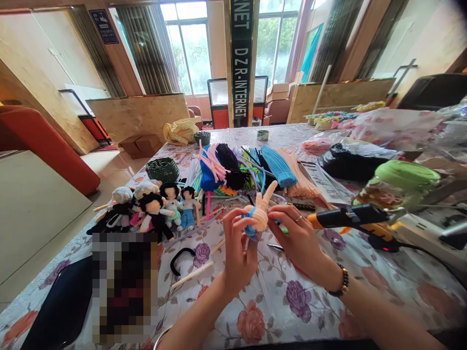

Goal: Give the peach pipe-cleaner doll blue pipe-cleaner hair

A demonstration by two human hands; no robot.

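Two bare hands meeting above the near middle of the flower-printed tablecloth (277, 301), working on one small fuzzy figure of peach and blue pipe cleaner (258, 216). Left hand (237, 248) curling round the figure's blue lower part from the left, thumb and fingers closed on it, palm turned toward the camera. Right hand (297, 236), wearing a ring and a beaded wrist bracelet, pinching the peach upper part from the right with fingertips nearly shut; exact contact points of the fingertips hard to tell. Figure being held upright just above the cloth, two peach ends sticking up like ears.

Lying just right of the right hand, an orange and black glue gun (350, 218) with its cord trailing off right. Lying far beyond the hands, a spread of coloured pipe-cleaner bundles (241, 167) in blue, black, pink and peach. Standing to the left, a row of small finished dolls with dark yarn hair (153, 209), and behind them a dark green woven basket (162, 170). Lying near left, a black curved hook-shaped piece (180, 257).
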